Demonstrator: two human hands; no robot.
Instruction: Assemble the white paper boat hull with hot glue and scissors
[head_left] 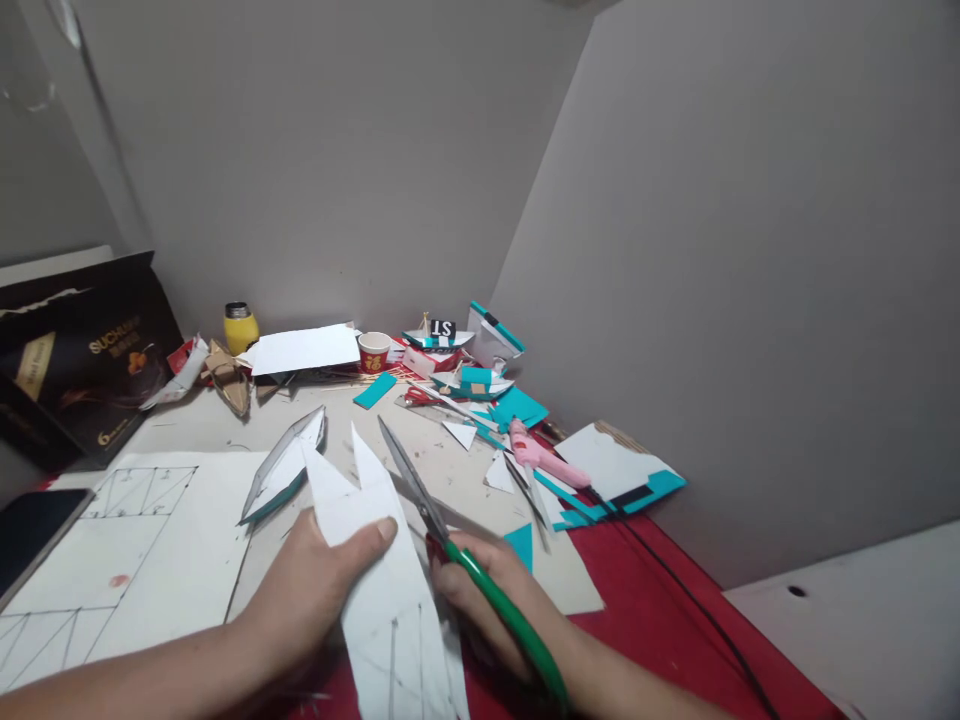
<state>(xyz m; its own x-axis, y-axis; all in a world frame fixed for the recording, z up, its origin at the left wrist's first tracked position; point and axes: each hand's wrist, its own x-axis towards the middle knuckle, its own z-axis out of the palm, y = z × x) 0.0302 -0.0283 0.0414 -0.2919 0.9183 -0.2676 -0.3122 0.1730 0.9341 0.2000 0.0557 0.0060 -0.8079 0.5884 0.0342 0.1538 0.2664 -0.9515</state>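
My left hand [330, 570] grips a long strip of white card [375, 560], thumb pressed on its face. The strip has a notch cut into its far end, leaving two points, and pencil lines show on its near part. In my right hand [487, 600] is a pair of scissors [427, 515] with green handles, blades pointing away from me beside the strip's right edge. The blades look nearly closed, with no card visibly between them. Just beyond my left hand lies a small paper boat hull [289, 465], white inside with a teal side.
A drawn paper sheet [180, 560] and a dark phone [37, 535] lie left. Right are a pink glue gun [544, 460] with a black cord, and card scraps [517, 408]. Behind stand a paper cup [373, 352], yellow bottle [241, 328], model boats [476, 380] and a black box [82, 360].
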